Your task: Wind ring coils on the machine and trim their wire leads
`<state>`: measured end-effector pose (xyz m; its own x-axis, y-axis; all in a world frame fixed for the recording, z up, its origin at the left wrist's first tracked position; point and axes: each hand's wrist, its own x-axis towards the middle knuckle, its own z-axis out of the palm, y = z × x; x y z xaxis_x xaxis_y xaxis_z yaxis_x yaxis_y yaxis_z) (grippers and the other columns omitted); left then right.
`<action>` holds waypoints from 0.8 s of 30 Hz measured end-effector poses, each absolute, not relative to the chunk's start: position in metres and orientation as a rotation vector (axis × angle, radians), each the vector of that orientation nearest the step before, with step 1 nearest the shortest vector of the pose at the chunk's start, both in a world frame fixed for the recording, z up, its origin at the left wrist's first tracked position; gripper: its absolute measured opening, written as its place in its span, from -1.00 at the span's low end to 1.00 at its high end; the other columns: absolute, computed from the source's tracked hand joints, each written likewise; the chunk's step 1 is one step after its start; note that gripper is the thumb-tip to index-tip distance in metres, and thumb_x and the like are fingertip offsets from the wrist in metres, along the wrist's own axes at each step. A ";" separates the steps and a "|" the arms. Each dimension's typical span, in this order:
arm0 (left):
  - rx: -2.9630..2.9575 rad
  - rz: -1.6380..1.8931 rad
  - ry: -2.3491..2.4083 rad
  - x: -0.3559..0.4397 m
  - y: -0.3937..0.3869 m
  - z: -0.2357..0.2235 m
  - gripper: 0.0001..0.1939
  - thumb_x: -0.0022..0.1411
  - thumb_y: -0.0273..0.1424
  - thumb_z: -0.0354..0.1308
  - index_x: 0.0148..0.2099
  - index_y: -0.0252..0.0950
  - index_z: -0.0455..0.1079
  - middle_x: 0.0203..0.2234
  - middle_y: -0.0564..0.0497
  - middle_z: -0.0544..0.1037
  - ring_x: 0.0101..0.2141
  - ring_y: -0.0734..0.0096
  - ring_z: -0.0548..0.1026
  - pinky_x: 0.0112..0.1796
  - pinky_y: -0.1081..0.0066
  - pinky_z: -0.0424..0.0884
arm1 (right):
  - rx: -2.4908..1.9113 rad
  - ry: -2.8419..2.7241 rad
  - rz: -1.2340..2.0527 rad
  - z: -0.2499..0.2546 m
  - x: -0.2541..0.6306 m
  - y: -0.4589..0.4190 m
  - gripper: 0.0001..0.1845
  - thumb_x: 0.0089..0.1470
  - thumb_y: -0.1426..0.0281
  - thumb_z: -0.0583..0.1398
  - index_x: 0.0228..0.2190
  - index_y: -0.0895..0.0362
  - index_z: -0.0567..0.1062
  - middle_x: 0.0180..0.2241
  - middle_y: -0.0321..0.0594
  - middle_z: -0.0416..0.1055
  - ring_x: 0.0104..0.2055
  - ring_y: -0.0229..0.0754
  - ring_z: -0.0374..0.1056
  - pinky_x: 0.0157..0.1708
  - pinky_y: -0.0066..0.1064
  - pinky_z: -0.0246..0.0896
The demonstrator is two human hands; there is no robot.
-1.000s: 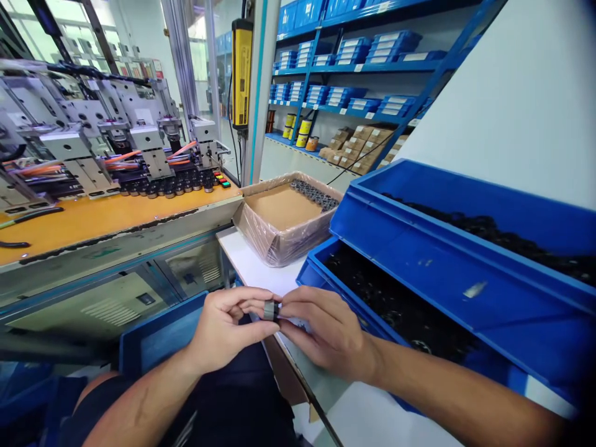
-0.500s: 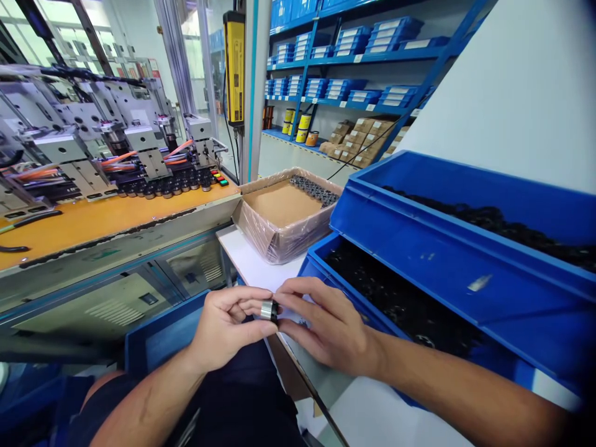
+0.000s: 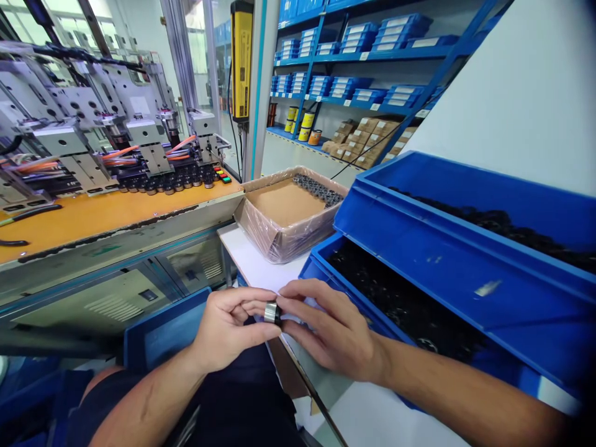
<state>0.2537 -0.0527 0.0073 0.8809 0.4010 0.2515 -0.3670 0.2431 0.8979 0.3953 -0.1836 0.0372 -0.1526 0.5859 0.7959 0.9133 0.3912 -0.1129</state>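
1. A small silver metal part (image 3: pixel 270 312) with a black end sits between the two hands, its silver side toward the left one and its black end toward the right one.
2. The left hand (image 3: pixel 228 323) grasps this part, thumb below and fingers above and behind it.
3. The right hand (image 3: pixel 333 329) is curved around the black end, with fingertips right at it; whether they grip it or only rest against it, I cannot tell.
4. Just beyond the hands is a white table (image 3: pixel 244 251), bearing a plastic-lined carton (image 3: pixel 279 241) with rows of small dark parts (image 3: pixel 319 189) along its far right side.
5. Right of the right hand stands a lower blue bin (image 3: pixel 311 268) of black pieces; an upper blue bin (image 3: pixel 419 245), also holding black pieces, sits above it.
6. Near the left hand, below and to its left, is a blue tray (image 3: pixel 162 338).
7. Farther off, beyond the left hand, an orange bench top (image 3: pixel 102 218) carries a machine (image 3: pixel 65 143) and a cluster of round dark parts (image 3: pixel 170 182).
8. Well beyond the right hand rise blue shelves (image 3: pixel 344 107).
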 end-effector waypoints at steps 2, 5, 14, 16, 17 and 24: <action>1.216 0.526 0.039 0.253 -0.053 0.007 -0.57 -0.07 -0.64 0.40 -0.12 -0.19 0.58 -0.32 0.00 0.67 -0.29 0.47 0.61 -0.19 0.57 0.49 | -1.300 -1.847 -0.512 0.037 0.395 -0.183 -0.76 0.14 0.52 0.21 -0.11 0.25 0.43 -0.22 -0.05 0.41 -0.18 -0.24 0.39 -0.25 -0.41 0.45; 1.210 0.526 0.052 0.253 -0.053 0.006 -0.58 -0.08 -0.62 0.41 -0.12 -0.22 0.58 -0.33 -0.03 0.67 -0.30 0.42 0.62 -0.20 0.52 0.51 | -1.308 -1.845 -0.513 0.038 0.394 -0.184 -0.75 0.13 0.52 0.22 -0.11 0.26 0.44 -0.21 -0.04 0.42 -0.18 -0.22 0.40 -0.25 -0.41 0.45; 1.212 0.553 0.075 0.252 -0.053 0.007 -0.60 -0.11 -0.60 0.43 -0.15 -0.28 0.58 -0.35 -0.07 0.67 -0.31 0.36 0.62 -0.22 0.46 0.54 | -1.273 -1.853 -0.510 0.036 0.395 -0.182 -0.76 0.11 0.55 0.23 -0.13 0.29 0.45 -0.24 -0.03 0.42 -0.19 -0.22 0.39 -0.26 -0.41 0.44; 1.213 0.555 0.076 0.252 -0.053 0.007 -0.61 -0.11 -0.59 0.43 -0.15 -0.31 0.58 -0.35 -0.08 0.67 -0.31 0.34 0.62 -0.23 0.45 0.54 | -1.260 -1.855 -0.512 0.036 0.395 -0.182 -0.74 0.10 0.54 0.24 -0.12 0.32 0.44 -0.24 -0.01 0.42 -0.18 -0.20 0.39 -0.24 -0.40 0.43; 1.214 0.556 0.072 0.252 -0.053 0.007 -0.61 -0.11 -0.59 0.43 -0.15 -0.30 0.58 -0.34 -0.08 0.67 -0.31 0.35 0.62 -0.22 0.44 0.54 | -1.262 -1.857 -0.515 0.036 0.395 -0.182 -0.72 0.10 0.54 0.25 -0.12 0.33 0.44 -0.22 0.00 0.42 -0.17 -0.20 0.39 -0.24 -0.40 0.43; 1.209 0.557 0.069 0.252 -0.052 0.004 -0.60 -0.10 -0.59 0.43 -0.14 -0.31 0.58 -0.34 -0.09 0.67 -0.31 0.33 0.62 -0.22 0.43 0.54 | -1.298 -1.858 -0.500 0.035 0.395 -0.183 -0.71 0.12 0.52 0.23 -0.08 0.27 0.43 -0.21 -0.03 0.43 -0.16 -0.20 0.40 -0.25 -0.39 0.44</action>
<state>0.2516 -0.0516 0.0038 0.8644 0.4422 0.2392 -0.3702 0.2380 0.8979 0.3948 -0.1834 0.0350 -0.1559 0.5956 0.7880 0.9106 0.3958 -0.1190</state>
